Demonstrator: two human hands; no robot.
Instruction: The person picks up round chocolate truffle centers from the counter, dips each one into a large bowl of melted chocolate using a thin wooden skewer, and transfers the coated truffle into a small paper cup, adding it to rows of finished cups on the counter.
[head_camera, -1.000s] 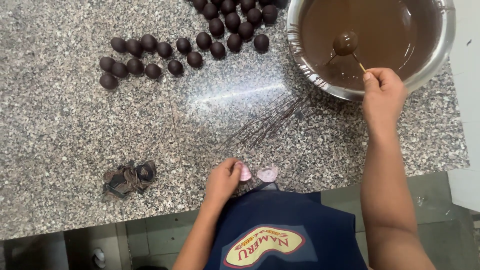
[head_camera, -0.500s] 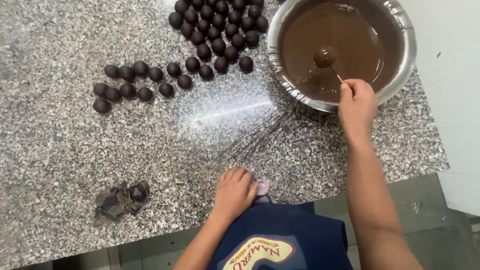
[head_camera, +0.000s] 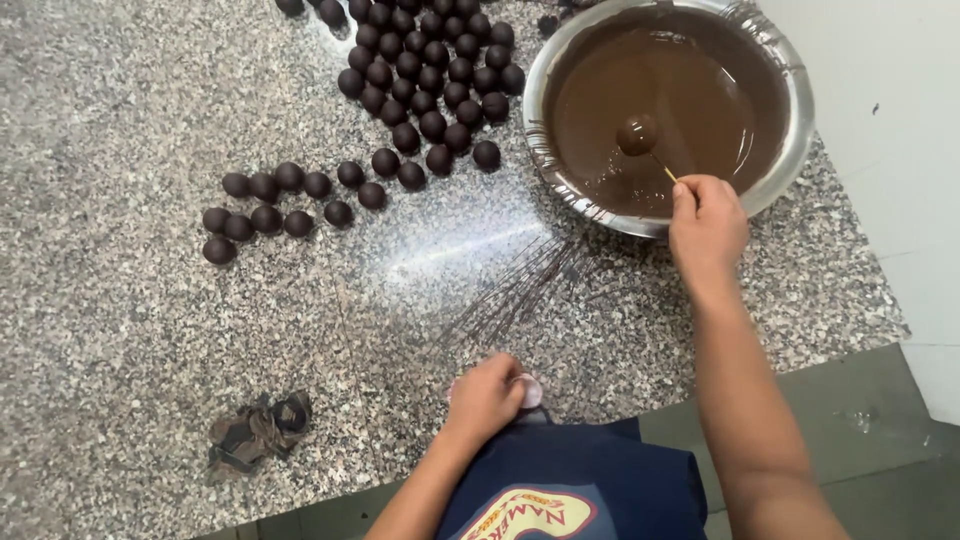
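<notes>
My right hand (head_camera: 706, 222) pinches a thin wooden stick (head_camera: 664, 169) at the near rim of a steel bowl (head_camera: 790, 150) filled with melted chocolate (head_camera: 690, 80). On the stick's far end a chocolate-coated ball (head_camera: 637, 134) hangs just over the liquid. My left hand (head_camera: 487, 395) rests at the counter's front edge, curled over a small pale pink thing (head_camera: 532, 391) that is mostly hidden. Several dark chocolate balls (head_camera: 430, 85) lie in a cluster left of the bowl, and a smaller group (head_camera: 275, 200) sits further left.
The granite counter (head_camera: 120, 330) carries thin chocolate drip lines (head_camera: 520, 285) between bowl and front edge. A crumpled dark cloth or wrapper (head_camera: 258, 430) lies near the front left. A white wall (head_camera: 890, 120) stands right of the bowl. My blue apron (head_camera: 570, 480) is below.
The view shifted, so bowl and balls sit lower in frame. My right hand keeps the stick with the coated ball over the chocolate. My left hand closed over the pink things at the edge.
</notes>
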